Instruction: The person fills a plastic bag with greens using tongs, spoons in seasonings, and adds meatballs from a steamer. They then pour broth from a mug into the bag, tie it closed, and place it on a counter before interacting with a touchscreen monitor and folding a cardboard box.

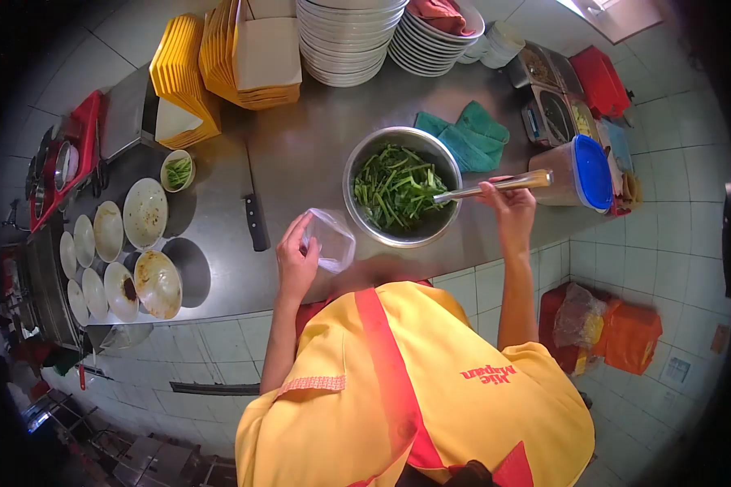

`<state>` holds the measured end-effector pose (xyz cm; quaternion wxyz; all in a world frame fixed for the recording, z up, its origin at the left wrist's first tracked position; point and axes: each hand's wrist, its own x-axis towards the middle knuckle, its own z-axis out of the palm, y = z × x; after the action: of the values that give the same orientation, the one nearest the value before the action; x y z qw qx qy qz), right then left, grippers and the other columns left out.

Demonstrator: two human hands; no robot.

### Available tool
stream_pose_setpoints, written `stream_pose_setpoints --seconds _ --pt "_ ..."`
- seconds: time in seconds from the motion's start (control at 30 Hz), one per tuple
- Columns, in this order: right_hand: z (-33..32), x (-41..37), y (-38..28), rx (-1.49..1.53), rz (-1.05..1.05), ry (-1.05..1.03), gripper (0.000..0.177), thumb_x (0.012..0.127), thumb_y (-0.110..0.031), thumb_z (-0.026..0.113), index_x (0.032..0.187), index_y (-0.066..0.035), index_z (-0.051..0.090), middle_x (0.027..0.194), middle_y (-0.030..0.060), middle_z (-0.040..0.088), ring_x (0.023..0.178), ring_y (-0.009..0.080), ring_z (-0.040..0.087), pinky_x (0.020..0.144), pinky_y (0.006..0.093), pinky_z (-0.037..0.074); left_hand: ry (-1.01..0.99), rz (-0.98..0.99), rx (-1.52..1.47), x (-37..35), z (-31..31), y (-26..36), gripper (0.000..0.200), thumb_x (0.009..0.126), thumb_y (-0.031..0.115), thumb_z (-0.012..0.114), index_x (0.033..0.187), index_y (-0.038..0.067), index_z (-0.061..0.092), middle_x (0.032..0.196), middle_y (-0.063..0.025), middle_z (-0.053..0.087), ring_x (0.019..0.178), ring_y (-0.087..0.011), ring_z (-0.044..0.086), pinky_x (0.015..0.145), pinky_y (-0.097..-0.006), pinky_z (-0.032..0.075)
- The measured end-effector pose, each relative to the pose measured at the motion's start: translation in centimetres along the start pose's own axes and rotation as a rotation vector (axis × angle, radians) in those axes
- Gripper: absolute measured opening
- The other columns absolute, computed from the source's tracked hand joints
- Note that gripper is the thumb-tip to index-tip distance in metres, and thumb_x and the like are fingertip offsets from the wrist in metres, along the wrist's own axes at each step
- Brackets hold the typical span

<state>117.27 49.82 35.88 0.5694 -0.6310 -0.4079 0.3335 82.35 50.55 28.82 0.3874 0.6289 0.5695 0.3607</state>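
My left hand [296, 258] is closed on the edge of a clear plastic bag [330, 241], whose mouth gapes beside the bowl. In my right hand [509, 213] are metal tongs [495, 187], gripped along their length. Their tips reach over the rim into cut leafy greens [395, 185]. The greens lie heaped in a round steel bowl [351, 203] on the steel counter [300, 146]. Just behind the bowl, a folded green cloth [471, 136] rests on the counter.
A black-handled knife [255, 219] lies left of the bag. Farther left are several soiled bowls [157, 284] and a small cup of cut greens [178, 171]. Stacked plates [341, 49] and yellow dishes [179, 73] line the back. A blue-lidded container [591, 173] stands right.
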Motion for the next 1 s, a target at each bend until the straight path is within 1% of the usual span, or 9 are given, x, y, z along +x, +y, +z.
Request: stream_pose_setpoints --seconds 0.23,0.33,0.4,0.53,0.6,0.73,0.87,0.93,1.0 --pt "0.0 -0.2 -2.6 0.210 0.106 0.018 0.011 0.087 -0.007 0.062 0.094 0.002 0.062 0.081 0.0090 0.066 0.072 0.0150 0.066 0.067 0.0290 0.058 -0.010 -0.030 -0.094 -0.1 0.4 -0.1 0.042 0.078 -0.003 0.057 0.120 0.002 0.059 0.120 -0.0133 0.060 0.057 -0.0103 0.052 0.053 -0.0245 0.044" --pt "0.2 -0.2 -3.4 0.208 0.086 0.017 0.010 0.087 -0.006 0.063 0.093 0.002 0.062 0.079 0.0095 0.066 0.072 0.0143 0.065 0.068 0.0303 0.058 -0.010 -0.034 -0.118 0.1 0.0 0.0 0.039 0.079 -0.003 0.057 0.118 0.003 0.060 0.116 -0.0130 0.061 0.056 -0.0101 0.051 0.052 -0.0246 0.044" --pt "0.3 -0.3 -4.5 0.180 0.080 0.027 0.010 0.087 -0.006 0.062 0.093 0.002 0.062 0.080 0.0100 0.066 0.073 0.0147 0.065 0.068 0.0303 0.058 -0.010 0.074 -0.051 0.1 -0.1 -0.5 0.038 0.080 -0.003 0.056 0.117 0.004 0.062 0.110 -0.0124 0.064 0.057 -0.0099 0.053 0.053 -0.0236 0.045" --pt "-0.4 0.8 -6.8 0.235 0.032 0.032 0.012 0.088 -0.006 0.061 0.095 0.004 0.061 0.083 0.0115 0.065 0.074 0.0162 0.065 0.068 0.0306 0.058 -0.012 0.022 -0.040 0.4 -0.3 0.1 0.035 0.081 -0.003 0.057 0.115 0.004 0.060 0.106 -0.0105 0.066 0.061 -0.0087 0.056 0.054 -0.0220 0.046" --pt "-0.8 1.4 -8.1 0.256 0.017 -0.008 0.013 0.088 -0.006 0.061 0.096 0.004 0.061 0.086 0.0133 0.066 0.076 0.0179 0.066 0.069 0.0311 0.059 0.016 -0.062 -0.282 0.5 0.2 -0.2 0.030 0.083 -0.002 0.058 0.112 0.002 0.057 0.103 -0.0097 0.066 0.066 -0.0075 0.059 0.056 -0.0220 0.048" --pt "0.0 2.6 -9.6 0.303 -0.043 -0.164 0.013 0.088 -0.005 0.060 0.098 0.003 0.060 0.092 0.0178 0.066 0.083 0.0225 0.066 0.073 0.0321 0.058 0.106 -0.096 -0.408 0.9 0.7 -0.6 0.028 0.083 -0.003 0.060 0.109 0.003 0.054 0.100 -0.0095 0.065 0.067 -0.0076 0.059 0.058 -0.0224 0.049" --pt "3.6 3.7 -9.8 0.376 -0.067 -0.418 0.013 0.085 -0.004 0.062 0.094 0.005 0.060 0.092 0.0180 0.065 0.086 0.0273 0.066 0.079 0.0369 0.056 0.001 -0.089 -0.452 1.3 0.3 -1.7 0.028 0.083 -0.002 0.060 0.110 0.002 0.055 0.101 -0.0083 0.062 0.081 -0.0076 0.059 0.064 -0.0226 0.051" --pt "6.2 4.4 -9.1 0.440 -0.138 -0.665 0.011 0.082 -0.003 0.064 0.089 0.005 0.061 0.090 0.0153 0.065 0.088 0.0276 0.066 0.079 0.0383 0.056 -0.137 -0.161 -0.595 1.2 0.0 -2.2 0.026 0.084 -0.001 0.059 0.110 0.000 0.056 0.103 -0.0073 0.061 0.087 -0.0074 0.058 0.069 -0.0222 0.050" --pt "8.8 4.8 -8.9 0.407 -0.102 -0.726 0.010 0.079 0.000 0.065 0.087 0.004 0.062 0.088 0.0130 0.065 0.088 0.0269 0.066 0.081 0.0380 0.055 -0.165 -0.200 -0.629 1.1 -0.4 -2.5 0.027 0.087 0.001 0.057 0.114 0.000 0.056 0.104 -0.0056 0.061 0.087 -0.0074 0.058 0.072 -0.0218 0.049"
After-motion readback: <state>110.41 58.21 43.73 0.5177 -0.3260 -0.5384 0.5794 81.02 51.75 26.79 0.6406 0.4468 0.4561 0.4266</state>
